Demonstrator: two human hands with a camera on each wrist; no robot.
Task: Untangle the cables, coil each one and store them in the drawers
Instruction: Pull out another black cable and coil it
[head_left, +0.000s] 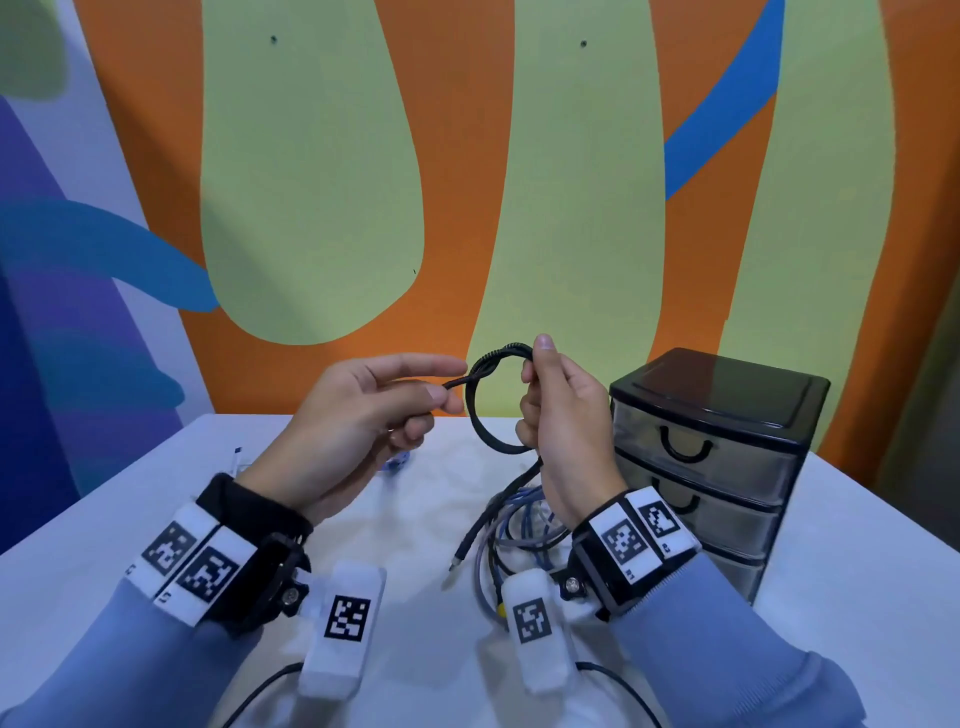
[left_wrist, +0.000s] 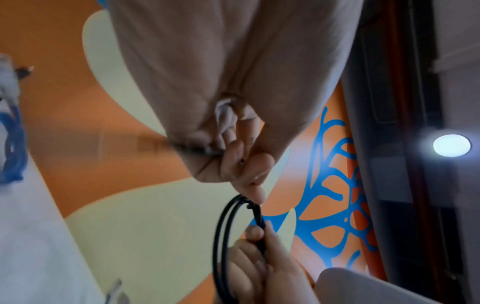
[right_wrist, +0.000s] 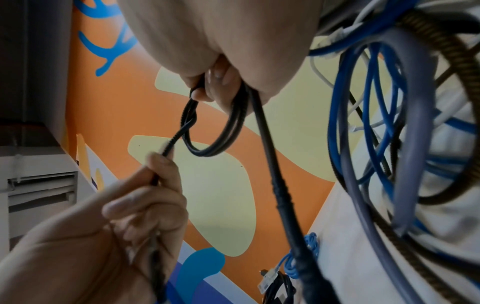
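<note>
A black braided cable (head_left: 485, 415) is wound into a small double loop held up above the table. My right hand (head_left: 558, 415) grips the loop's right side, thumb on top; the loop (right_wrist: 215, 144) shows below its fingers in the right wrist view. My left hand (head_left: 384, 410) pinches the cable's free end (head_left: 457, 383) between thumb and forefinger at the loop's upper left, where the end wraps round the loop (left_wrist: 223, 236). The rest of the black cable (right_wrist: 280, 195) trails down from the right hand. A black chest of drawers (head_left: 711, 467) stands at the right, all drawers closed.
A tangle of blue, grey and black cables (head_left: 519, 525) lies on the white table (head_left: 130, 525) under my right wrist. A small blue cable bundle (head_left: 397, 462) lies behind my left hand. The painted wall stands right behind the table.
</note>
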